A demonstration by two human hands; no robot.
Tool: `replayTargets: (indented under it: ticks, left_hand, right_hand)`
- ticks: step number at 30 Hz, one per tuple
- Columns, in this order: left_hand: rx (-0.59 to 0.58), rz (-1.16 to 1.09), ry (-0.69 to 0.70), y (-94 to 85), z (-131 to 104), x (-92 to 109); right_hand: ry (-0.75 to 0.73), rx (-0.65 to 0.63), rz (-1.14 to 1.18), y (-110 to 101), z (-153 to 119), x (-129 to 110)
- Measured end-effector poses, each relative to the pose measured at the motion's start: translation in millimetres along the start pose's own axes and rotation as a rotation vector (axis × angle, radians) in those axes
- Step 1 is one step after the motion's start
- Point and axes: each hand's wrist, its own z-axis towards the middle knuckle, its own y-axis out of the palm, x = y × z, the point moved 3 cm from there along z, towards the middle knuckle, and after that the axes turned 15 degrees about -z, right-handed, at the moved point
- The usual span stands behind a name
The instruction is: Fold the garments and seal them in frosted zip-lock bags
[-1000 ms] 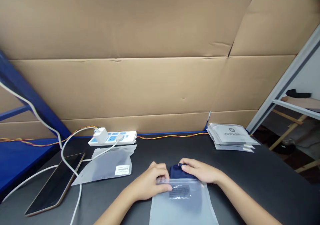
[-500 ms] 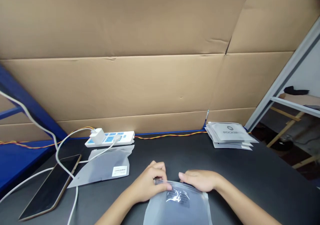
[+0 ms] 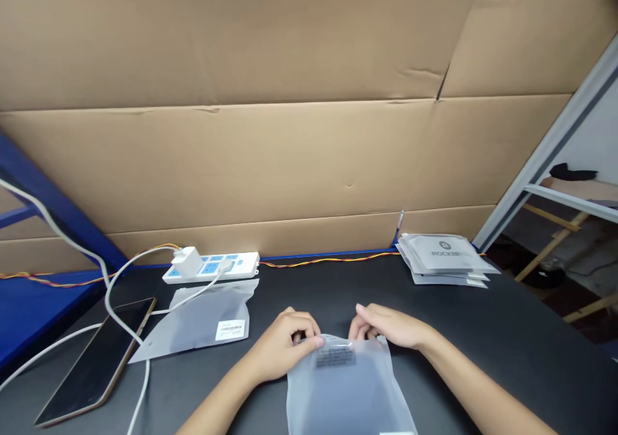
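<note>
A frosted plastic zip bag (image 3: 347,390) lies at the front of the black table, its top edge raised towards the far side. Dark printed text shows near its opening, and part of a white label at the bottom of the picture. My left hand (image 3: 290,345) pinches the top left corner, thumb on the near face and fingers behind. At the top right edge, my right hand (image 3: 386,325) has its fingers curled against the bag, the fingertips partly hidden by it; the thumb sits above the edge.
Another frosted bag (image 3: 203,319) with a barcode label lies at left, beside a tablet (image 3: 96,364) and white cables. Behind it is a power strip (image 3: 246,266) with plugs. A stack of printed bags (image 3: 444,261) sits back right, near a pen (image 3: 398,226). Cardboard (image 3: 290,165) walls the back.
The bag's top has flattened and its lower part shows more, with a label coming into view. My right hand has moved up slightly and curled its fingers at the edge; my left keeps its pinch.
</note>
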Motion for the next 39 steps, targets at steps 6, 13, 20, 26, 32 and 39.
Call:
replayTargets:
  ticks: [6,13,20,26,32,39]
  left_hand:
    - [-0.105,-0.020,-0.091,0.3,-3,0]
    - [-0.162,0.040,-0.074,-14.9,-9,2]
    - [-0.236,-0.005,-0.094,-19.4,-12,7]
    - [-0.064,-0.161,-0.107,7.1,-3,9]
    - [-0.014,-0.177,-0.070,13.3,1,8]
    - [-0.038,-0.112,-0.043,17.1,-1,23]
  right_hand:
    - [-0.047,-0.044,-0.088,2,-4,-10]
    - [-0.034,0.334,-0.382,-24,-11,-4]
    - [-0.060,0.136,-0.237,-7,-8,-4]
    - [-0.191,0.225,0.026,38,10,-37]
    - [-0.169,0.299,0.023,36,10,-36]
    - [-0.197,0.254,-0.023,29,2,-41]
